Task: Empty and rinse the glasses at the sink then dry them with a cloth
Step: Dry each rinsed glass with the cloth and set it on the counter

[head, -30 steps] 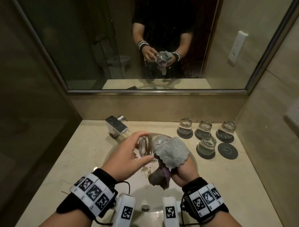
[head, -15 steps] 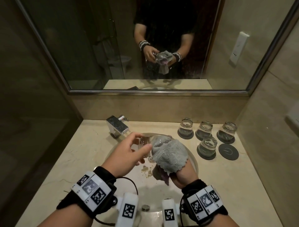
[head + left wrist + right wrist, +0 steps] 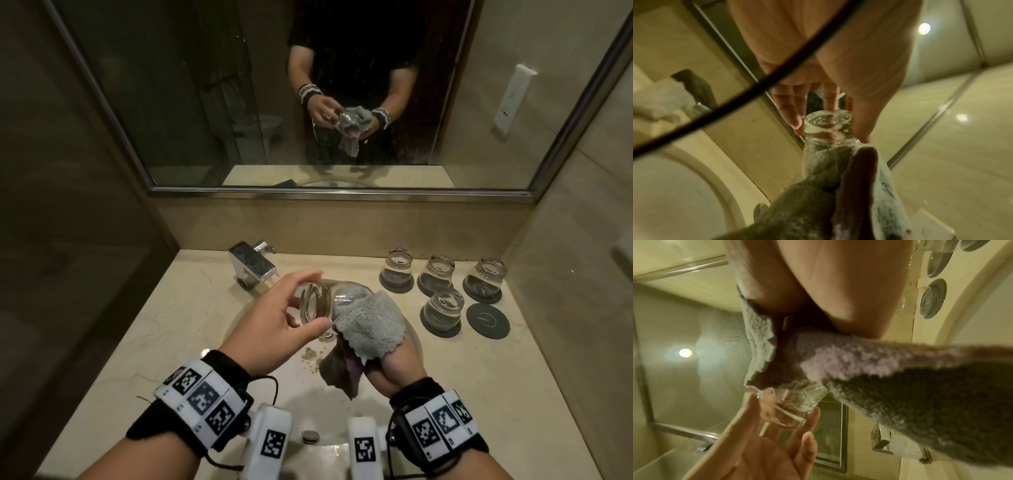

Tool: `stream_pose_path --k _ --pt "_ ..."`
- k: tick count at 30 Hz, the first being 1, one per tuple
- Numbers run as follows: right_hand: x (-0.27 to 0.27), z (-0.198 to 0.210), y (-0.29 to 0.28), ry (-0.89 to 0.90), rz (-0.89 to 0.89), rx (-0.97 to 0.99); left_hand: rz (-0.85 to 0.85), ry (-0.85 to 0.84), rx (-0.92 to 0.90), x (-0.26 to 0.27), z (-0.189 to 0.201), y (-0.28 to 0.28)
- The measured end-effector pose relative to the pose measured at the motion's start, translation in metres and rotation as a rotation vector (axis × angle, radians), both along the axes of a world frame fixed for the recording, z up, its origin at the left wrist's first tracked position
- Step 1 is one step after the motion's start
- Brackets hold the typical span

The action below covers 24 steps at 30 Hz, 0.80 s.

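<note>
Faucet (image 3: 251, 265) behind sink (image 3: 239, 317); four upturned glasses (image 3: 442, 310), seemingly empty, right.

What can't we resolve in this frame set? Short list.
- Right hand fingers: head view, covered by the grey cloth; the right wrist view shows only palm and cloth.
- Mouth of the held glass: every view, cloth wraps or fills it.
- Whether that glass is dry: droplets too small, wrist views blurred.
- Sink drain: head view, hands in front.
- Four upturned glasses: any remaining wetness too small to tell.
</note>
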State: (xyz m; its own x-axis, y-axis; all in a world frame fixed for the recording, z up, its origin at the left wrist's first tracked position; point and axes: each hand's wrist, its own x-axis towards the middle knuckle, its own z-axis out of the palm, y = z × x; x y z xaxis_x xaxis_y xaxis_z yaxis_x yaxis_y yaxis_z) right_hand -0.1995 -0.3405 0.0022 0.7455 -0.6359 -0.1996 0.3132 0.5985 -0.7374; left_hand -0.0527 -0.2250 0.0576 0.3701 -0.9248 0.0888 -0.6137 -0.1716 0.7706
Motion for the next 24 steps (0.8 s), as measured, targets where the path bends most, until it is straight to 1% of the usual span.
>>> stream_pose_path --k 2,3,4,5,7,8,9,10,12,13,14,15,17,18,19,21,22,23,24 --pt "0.001 0.006 0.003 0.011 0.007 -0.027 0.107 0.213 0.038 -0.002 -0.001 -0.004" --pt "0.001 0.007 0.005 0.010 0.015 -0.045 0.139 0.287 0.038 -0.002 -0.001 -0.006" --pt "0.001 0.008 0.005 -0.003 0.028 -0.062 0.147 0.296 0.037 -0.001 -0.001 -0.006" --pt "0.001 0.010 0.006 -0.016 0.032 -0.071 0.130 0.254 0.020 -0.001 -0.001 -0.006" --pt "0.001 0.008 0.003 -0.046 0.006 -0.042 0.037 0.037 -0.024 -0.001 0.001 -0.002" --pt "0.002 0.005 0.001 -0.053 -0.011 -0.016 0.004 -0.031 -0.044 0.000 0.001 -0.001" --pt "0.002 0.005 0.000 -0.042 -0.014 -0.006 0.005 -0.035 -0.047 0.001 0.000 0.000" --pt "0.002 0.004 -0.001 -0.031 -0.009 -0.008 0.031 0.019 -0.027 0.000 0.000 -0.001" --pt "0.002 0.008 0.002 -0.001 -0.012 -0.041 0.106 0.216 0.005 0.000 0.002 -0.004" --pt "0.002 0.009 0.003 0.013 -0.016 -0.067 0.126 0.262 0.010 0.000 0.000 -0.006" --pt "0.001 0.010 0.005 0.004 -0.005 -0.082 0.125 0.240 0.009 -0.001 0.001 -0.006" --pt "0.001 0.013 0.006 -0.010 0.005 -0.081 0.099 0.165 -0.011 -0.002 0.002 -0.005" --pt "0.001 0.013 0.004 -0.034 0.006 -0.066 0.010 -0.052 -0.050 -0.004 0.003 -0.003" --pt "0.001 0.010 0.003 -0.035 0.002 -0.058 -0.011 -0.095 -0.054 -0.003 0.002 -0.001" --pt "0.002 0.012 0.003 -0.022 -0.001 -0.060 0.004 -0.071 -0.026 -0.002 0.000 -0.001" --pt "0.003 0.012 0.005 -0.021 0.025 -0.071 0.093 0.116 0.032 -0.001 -0.001 -0.003" --pt "0.003 0.012 0.006 -0.032 0.041 -0.073 0.104 0.177 0.049 -0.001 -0.001 -0.004" --pt "0.003 0.014 0.008 -0.031 0.048 -0.070 0.096 0.179 0.043 -0.001 0.000 -0.005" --pt "0.003 0.014 0.008 -0.045 0.047 -0.061 0.066 0.121 0.030 0.000 0.000 -0.004"
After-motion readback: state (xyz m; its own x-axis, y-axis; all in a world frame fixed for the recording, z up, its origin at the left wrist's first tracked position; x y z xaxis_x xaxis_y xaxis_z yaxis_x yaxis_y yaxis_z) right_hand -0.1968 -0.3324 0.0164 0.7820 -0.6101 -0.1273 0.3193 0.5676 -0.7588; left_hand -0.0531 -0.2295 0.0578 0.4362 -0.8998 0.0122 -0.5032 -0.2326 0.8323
